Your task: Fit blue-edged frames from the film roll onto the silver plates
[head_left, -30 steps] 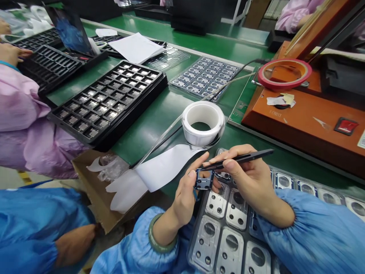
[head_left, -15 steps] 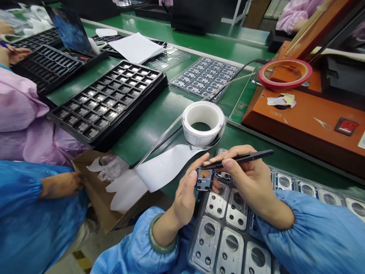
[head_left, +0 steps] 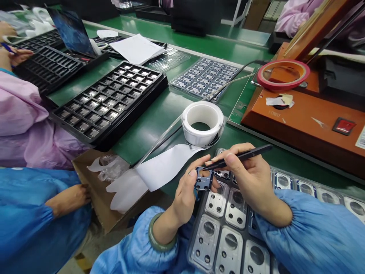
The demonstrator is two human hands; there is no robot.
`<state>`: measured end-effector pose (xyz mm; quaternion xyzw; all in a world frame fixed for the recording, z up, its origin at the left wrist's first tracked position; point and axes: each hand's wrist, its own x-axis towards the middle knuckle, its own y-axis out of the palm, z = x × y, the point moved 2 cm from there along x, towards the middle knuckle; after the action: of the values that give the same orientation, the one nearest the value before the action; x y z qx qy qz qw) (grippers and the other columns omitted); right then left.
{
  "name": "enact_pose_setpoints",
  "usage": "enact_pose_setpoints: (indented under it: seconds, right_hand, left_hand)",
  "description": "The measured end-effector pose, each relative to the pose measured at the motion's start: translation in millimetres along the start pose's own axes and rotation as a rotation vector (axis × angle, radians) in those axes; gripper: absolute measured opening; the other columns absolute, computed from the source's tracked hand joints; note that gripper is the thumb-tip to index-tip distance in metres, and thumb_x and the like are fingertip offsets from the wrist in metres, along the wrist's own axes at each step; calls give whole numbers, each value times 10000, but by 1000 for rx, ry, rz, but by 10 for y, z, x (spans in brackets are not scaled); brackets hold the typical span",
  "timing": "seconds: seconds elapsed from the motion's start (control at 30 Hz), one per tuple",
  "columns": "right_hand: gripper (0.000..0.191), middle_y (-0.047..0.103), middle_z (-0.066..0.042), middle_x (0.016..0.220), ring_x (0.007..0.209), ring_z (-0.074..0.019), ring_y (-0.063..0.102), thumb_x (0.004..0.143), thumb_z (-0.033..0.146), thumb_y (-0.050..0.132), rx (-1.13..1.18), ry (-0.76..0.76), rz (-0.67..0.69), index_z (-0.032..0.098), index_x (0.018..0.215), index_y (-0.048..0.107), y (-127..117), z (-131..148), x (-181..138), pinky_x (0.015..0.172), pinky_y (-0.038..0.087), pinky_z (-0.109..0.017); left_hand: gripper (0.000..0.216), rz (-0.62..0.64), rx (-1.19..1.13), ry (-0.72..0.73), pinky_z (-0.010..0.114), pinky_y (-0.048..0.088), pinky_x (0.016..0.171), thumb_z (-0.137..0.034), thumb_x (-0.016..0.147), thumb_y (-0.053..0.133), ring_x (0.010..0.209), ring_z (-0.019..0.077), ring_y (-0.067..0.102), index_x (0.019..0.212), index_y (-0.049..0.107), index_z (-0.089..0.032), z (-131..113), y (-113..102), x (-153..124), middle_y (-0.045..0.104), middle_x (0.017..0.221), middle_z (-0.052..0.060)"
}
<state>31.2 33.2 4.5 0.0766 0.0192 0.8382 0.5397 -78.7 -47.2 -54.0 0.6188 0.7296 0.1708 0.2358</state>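
Observation:
Between the thumb and fingers of my left hand [head_left: 185, 194] is a small dark-blue plate [head_left: 204, 182] with a round hole and several small round parts, held upright. My right hand [head_left: 251, 179] is closed on black tweezers [head_left: 242, 156]; their tips meet the plate's upper edge, though I cannot tell whether they grip anything. Under both hands lies a clear plastic tray [head_left: 222, 224] of silvery plates with round openings, partly hidden by my right forearm. Just beyond my hands stands a roll of white tape [head_left: 203, 121], its loose white strip [head_left: 168, 165] trailing left.
A black compartment tray [head_left: 111, 101] of small metal parts stands left of the roll. Farther back lies a blister sheet [head_left: 205, 78] of blue plates. An orange machine [head_left: 302, 118] carries a red tape ring [head_left: 282, 74]. A co-worker's hand [head_left: 70, 199] is beside a cardboard box [head_left: 99, 205].
The tweezers have tilted slightly, and their tips sit a little farther right along the plate's top. My left hand keeps its hold. The co-worker's hand at left has shifted slightly right and down.

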Motion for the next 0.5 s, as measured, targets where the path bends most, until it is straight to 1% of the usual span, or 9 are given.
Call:
enact_pose_setpoints:
  seconds: [0.07, 0.13, 0.2, 0.33, 0.43, 0.5]
  right_hand:
    - [108, 626, 69, 699, 412, -65, 561, 909, 268, 605, 14, 8, 21, 227, 854, 520, 16, 11, 7, 427, 521, -181]
    - [119, 620, 72, 676, 397, -65, 553, 907, 276, 606, 8, 11, 22, 225, 848, 517, 27, 17, 16, 415, 514, -176]
    - [129, 627, 61, 672, 440, -82, 584, 904, 294, 610, -11, 12, 14, 224, 842, 520, 34, 16, 21, 432, 526, -183]
    - [149, 643, 28, 709, 618, -137, 665, 872, 312, 650, -65, -7, -37, 231, 817, 537, 38, 9, 21, 474, 556, -200]
    - [151, 632, 27, 712, 624, -138, 663, 856, 314, 670, -78, -9, -68, 238, 802, 551, 34, -1, 13, 454, 548, -194]
    - [144, 632, 29, 721, 614, -129, 655, 856, 316, 671, -69, 6, -77, 237, 811, 559, 24, -15, 7, 476, 556, -197]
  left_hand:
    - [416, -1, 0, 8, 339, 479, 678, -374, 987, 268, 718, 198, 599, 1303, 488, -215, 3, 3, -1, 666, 814, 53]
    - [407, -4, -3, 23, 333, 478, 674, -366, 989, 269, 710, 192, 597, 1292, 500, -221, 5, 7, -2, 664, 809, 44]
    - [395, 1, -4, 47, 330, 477, 673, -349, 991, 271, 700, 188, 598, 1281, 512, -229, 2, 12, 0, 662, 791, 34]
    - [381, -2, 5, 51, 352, 481, 699, -329, 989, 282, 703, 195, 606, 1266, 524, -230, -10, 14, 5, 673, 816, 32]
    - [369, -17, 7, 43, 364, 482, 713, -324, 985, 292, 709, 202, 609, 1245, 537, -233, -16, 11, 7, 678, 836, 34]
    - [370, -10, 1, 45, 360, 479, 697, -316, 985, 282, 695, 202, 604, 1242, 535, -232, -16, 14, 5, 672, 816, 35]
